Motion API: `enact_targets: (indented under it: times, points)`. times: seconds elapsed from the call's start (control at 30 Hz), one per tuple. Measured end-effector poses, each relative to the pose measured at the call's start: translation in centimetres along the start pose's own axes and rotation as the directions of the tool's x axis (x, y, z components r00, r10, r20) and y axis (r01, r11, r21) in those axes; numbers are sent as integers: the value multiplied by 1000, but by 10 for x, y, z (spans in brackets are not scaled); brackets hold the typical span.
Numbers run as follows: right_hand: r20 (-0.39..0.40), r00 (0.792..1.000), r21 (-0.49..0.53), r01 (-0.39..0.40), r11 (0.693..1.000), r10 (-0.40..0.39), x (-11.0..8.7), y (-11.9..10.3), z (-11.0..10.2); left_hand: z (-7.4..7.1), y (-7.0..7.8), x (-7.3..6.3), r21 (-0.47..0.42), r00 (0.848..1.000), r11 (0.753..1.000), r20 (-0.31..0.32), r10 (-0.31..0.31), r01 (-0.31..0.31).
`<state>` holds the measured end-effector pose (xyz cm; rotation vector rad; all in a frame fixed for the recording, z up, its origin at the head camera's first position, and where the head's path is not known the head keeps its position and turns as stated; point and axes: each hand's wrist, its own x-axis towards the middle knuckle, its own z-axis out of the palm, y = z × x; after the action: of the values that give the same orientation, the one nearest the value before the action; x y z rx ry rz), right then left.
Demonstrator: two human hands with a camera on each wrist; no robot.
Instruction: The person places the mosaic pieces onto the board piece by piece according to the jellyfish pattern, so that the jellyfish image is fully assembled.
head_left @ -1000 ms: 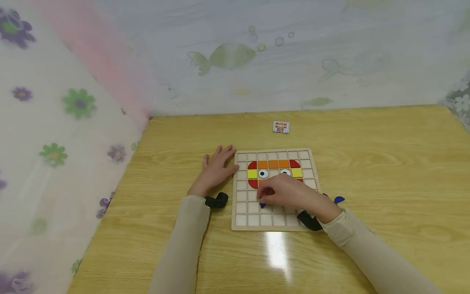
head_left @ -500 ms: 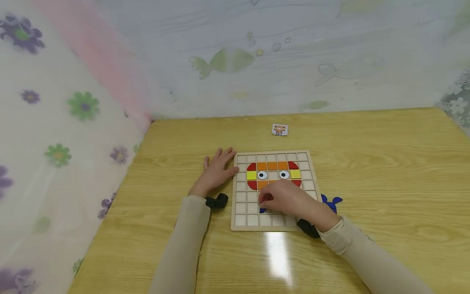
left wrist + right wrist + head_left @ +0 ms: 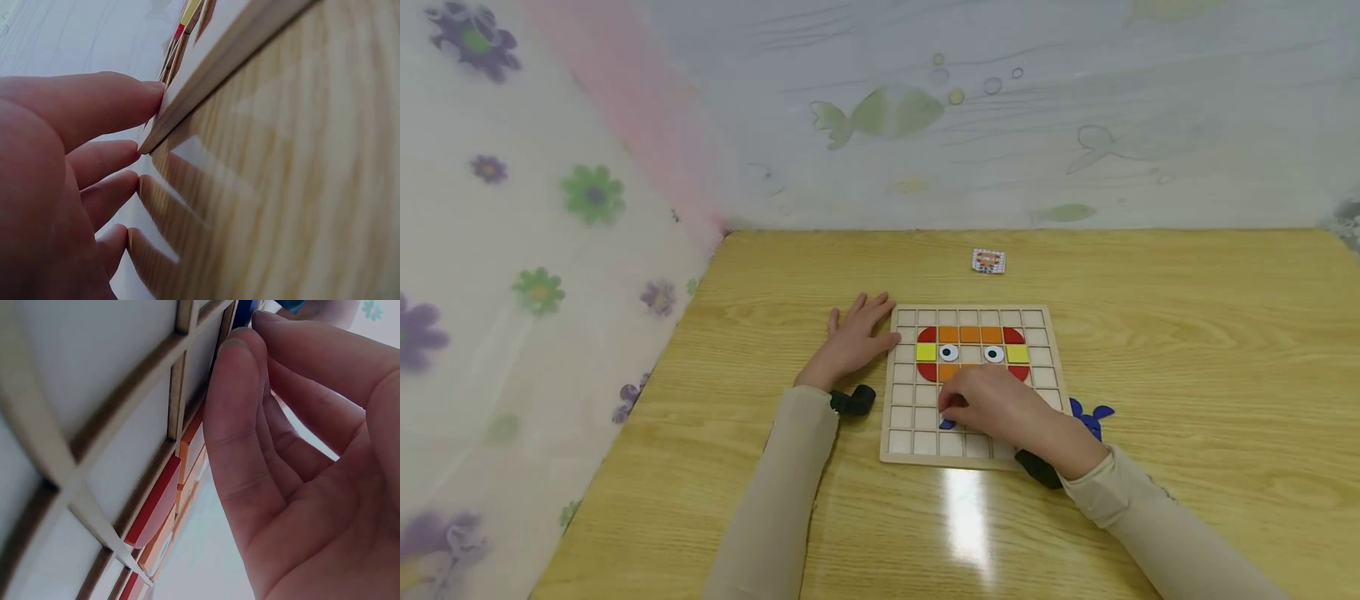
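A square wooden grid board (image 3: pixel 901 417) lies on the table. Red rounded corner pieces (image 3: pixel 927 335), orange squares (image 3: pixel 970 334), yellow squares (image 3: pixel 926 352) and two eye discs (image 3: pixel 993 354) fill some of its cells. My right hand (image 3: pixel 996 404) is over the lower middle of the board, pinching a small blue curved piece (image 3: pixel 947 424) between thumb and fingertips at a cell. That blue piece (image 3: pixel 242 315) shows only in part in the right wrist view. My left hand (image 3: pixel 853 342) is spread at the board's left edge, its thumb (image 3: pixel 147 97) touching the rim.
Several loose blue pieces (image 3: pixel 1102 412) lie on the table right of the board, partly behind my right forearm. Behind the board is a small printed card (image 3: pixel 988 261) with a coloured grid picture. A patterned curtain wall (image 3: pixel 880 175) borders the table's far edge.
My right hand has come slightly nearer on the board, and more of the blue piece shows, turned a little. The left hand stays at the edge. The head view has shifted slightly.
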<state>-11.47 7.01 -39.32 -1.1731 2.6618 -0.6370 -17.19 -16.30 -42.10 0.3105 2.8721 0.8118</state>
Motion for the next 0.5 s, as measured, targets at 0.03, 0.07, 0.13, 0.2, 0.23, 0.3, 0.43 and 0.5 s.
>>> enact_targets:
  times: [0.03,0.07,0.13,0.2,0.23,0.3,0.43,0.5]
  points:
    - [4,1000,3,-2,1000,2,0,0,0,0,0,0,0,1000,1000,3,1,-1]
    - [9,1000,11,-6,1000,6,0,0,0,1,0,1,-2,1000,1000,4,2,-2]
    - [19,1000,23,-14,1000,14,0,0,1,2,-1,1,-2,1000,1000,13,9,-8]
    - [26,1000,30,-15,999,15,-1,1,1,2,-1,1,-3,1000,1000,17,15,-15]
    - [29,1000,32,-13,999,12,-1,2,0,2,-1,1,-5,1000,1000,18,19,-19]
    - [30,1000,28,-2,1000,1,-1,3,0,1,-1,0,-12,1000,1000,19,22,-22]
    - [43,999,27,17,1000,-18,0,5,-2,-2,0,-1,-26,1000,999,19,23,-23]
    - [46,999,33,19,999,-21,0,5,-4,-3,1,-2,-23,1000,1000,19,20,-20]
